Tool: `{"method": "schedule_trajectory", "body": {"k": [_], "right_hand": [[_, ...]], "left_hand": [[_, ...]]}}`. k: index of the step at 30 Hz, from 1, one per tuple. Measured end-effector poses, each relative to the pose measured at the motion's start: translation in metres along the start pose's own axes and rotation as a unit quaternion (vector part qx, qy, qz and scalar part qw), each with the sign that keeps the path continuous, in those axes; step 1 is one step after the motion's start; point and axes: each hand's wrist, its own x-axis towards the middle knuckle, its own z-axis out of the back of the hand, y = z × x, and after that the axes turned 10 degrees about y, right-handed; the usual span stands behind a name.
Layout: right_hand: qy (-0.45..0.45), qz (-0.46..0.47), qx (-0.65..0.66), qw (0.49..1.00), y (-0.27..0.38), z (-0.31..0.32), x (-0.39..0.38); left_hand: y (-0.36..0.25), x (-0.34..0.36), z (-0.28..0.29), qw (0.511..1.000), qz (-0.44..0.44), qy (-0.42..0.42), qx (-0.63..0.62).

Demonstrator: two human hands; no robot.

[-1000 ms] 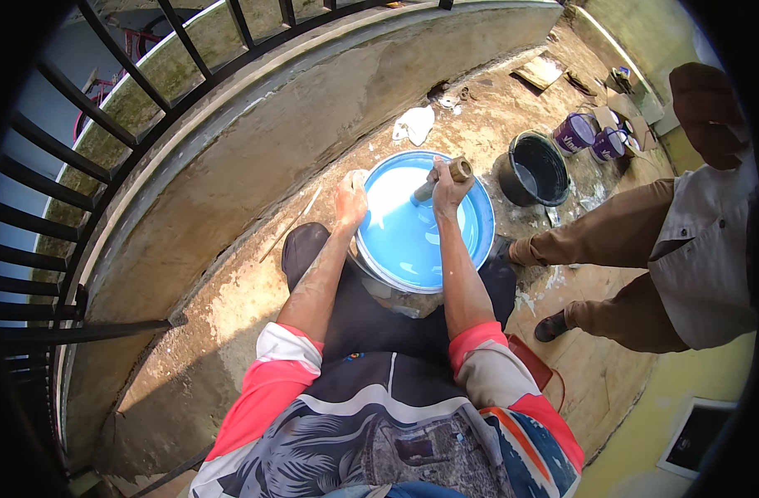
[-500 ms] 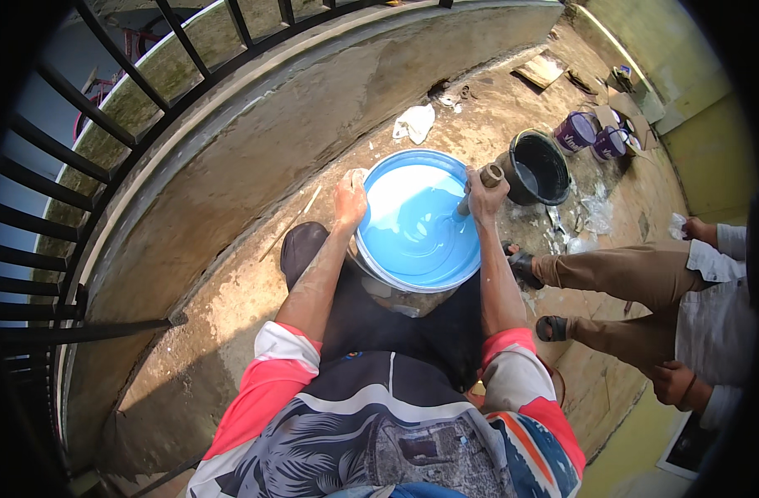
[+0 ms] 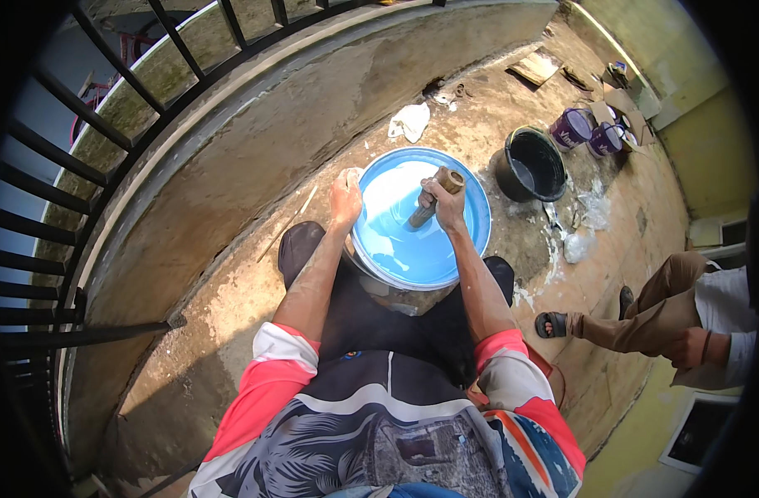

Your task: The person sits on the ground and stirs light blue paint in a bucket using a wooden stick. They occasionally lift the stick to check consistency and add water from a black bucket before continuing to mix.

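Observation:
A large round bucket (image 3: 484,217) stands between my knees, filled with light blue paint (image 3: 396,224). My right hand (image 3: 447,204) is wrapped round a thick brown stick, which looks like bamboo (image 3: 452,178). Its lower end dips into the paint near the middle of the bucket, and its upper end tilts up to the right. With fingers curled, my left hand (image 3: 346,197) grips the bucket's rim on the left side. The bottom of the stick is hidden under the paint.
A black bucket (image 3: 530,163) stands to the right, with two purple paint pails (image 3: 571,129) beyond it. A white cloth (image 3: 409,122) lies by the low wall (image 3: 255,149). Crumpled clear plastic (image 3: 593,209) litters the floor. Another person's leg (image 3: 612,330) is at the right.
My right hand has moved the stick from the bucket's right side to the middle of the paint. My left hand stays at the rim. The other person has stepped back to the right.

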Motion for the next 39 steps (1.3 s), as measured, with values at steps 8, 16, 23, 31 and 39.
{"method": "schedule_trajectory", "body": {"k": [8, 16, 23, 31, 39], "right_hand": [[-0.174, 0.099, -0.264, 0.943, 0.017, 0.035, 0.03], [-0.22, 0.162, -0.029, 0.962, -0.015, -0.02, 0.038], [0.047, -0.032, -0.046, 0.997, 0.003, -0.009, -0.013], [-0.148, 0.113, -0.277, 0.943, 0.022, 0.031, 0.016], [-0.195, 0.165, -0.028, 0.966, -0.012, -0.013, 0.033]], "left_hand": [[0.002, -0.002, -0.001, 1.0, -0.021, -0.007, 0.003], [-0.002, -0.004, -0.002, 1.0, -0.007, -0.003, -0.017], [0.002, -0.002, 0.0, 1.0, -0.004, 0.002, 0.002], [-0.002, -0.004, 0.001, 1.0, -0.006, 0.012, 0.014], [-0.007, -0.004, -0.001, 1.0, -0.008, 0.004, -0.013]]}}
